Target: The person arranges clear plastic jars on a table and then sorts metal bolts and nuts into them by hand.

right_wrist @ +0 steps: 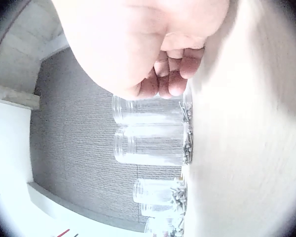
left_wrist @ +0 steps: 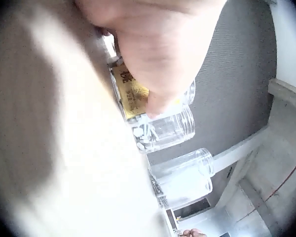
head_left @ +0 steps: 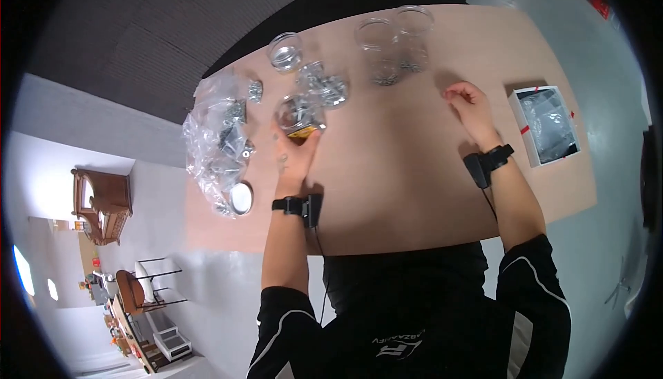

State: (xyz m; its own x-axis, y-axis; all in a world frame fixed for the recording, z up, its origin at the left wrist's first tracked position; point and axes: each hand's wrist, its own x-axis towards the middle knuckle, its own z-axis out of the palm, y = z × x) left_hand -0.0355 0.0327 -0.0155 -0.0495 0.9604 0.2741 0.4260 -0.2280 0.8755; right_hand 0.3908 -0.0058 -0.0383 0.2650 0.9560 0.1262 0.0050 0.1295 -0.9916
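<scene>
My left hand (head_left: 295,159) grips a clear jar (head_left: 291,111) with a yellow label (left_wrist: 132,94) at the left of the table; in the left wrist view the thumb lies along the label. Just beyond it stand clear jars (head_left: 333,90) with metal screws in the bottom. Over the right part of the table, my right hand (head_left: 473,108) has its fingers loosely curled and nothing in them. Two taller clear jars (right_wrist: 150,144) with screws in the bottom stand beyond it, to its left in the head view.
Crumpled clear plastic bags (head_left: 207,141) holding hardware lie along the left edge, with a round white lid (head_left: 241,198) near them. Another clear jar (head_left: 285,53) is at the back left. A white box (head_left: 545,127) with plastic wrapping sits at the right edge.
</scene>
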